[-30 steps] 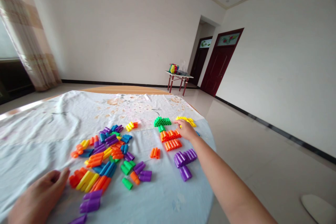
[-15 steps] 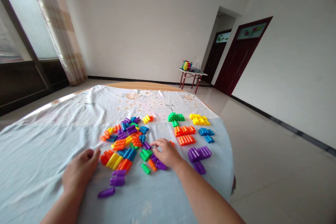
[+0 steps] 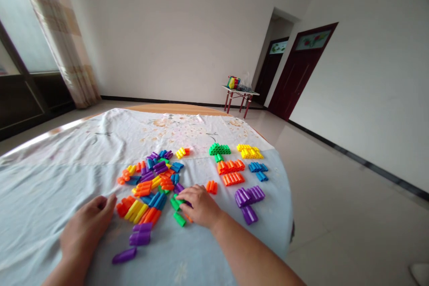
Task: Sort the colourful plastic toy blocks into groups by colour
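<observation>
- Low in the middle of the frame, my right hand (image 3: 200, 206) lies palm-down over the near edge of the mixed pile of blocks (image 3: 150, 183), fingers curled onto pieces by the green block (image 3: 179, 219); I cannot tell whether anything is truly pinched, since the hand hides what lies under it.
- At lower left my left hand (image 3: 87, 225) rests loosely curled on the cloth (image 3: 60, 174), gripping nothing, its fingertips just beside the orange end of the pile.
- Toward centre right sit the sorted groups: green (image 3: 219, 149), yellow (image 3: 250, 152), orange (image 3: 230, 172), blue (image 3: 258, 169) and purple (image 3: 250, 199).
- I judge the step in hand to be picking a piece out of the jumble.
- My next move calls for a clean pinch on one piece, lifted without dragging its neighbours, then carried right to its colour's group.
</observation>
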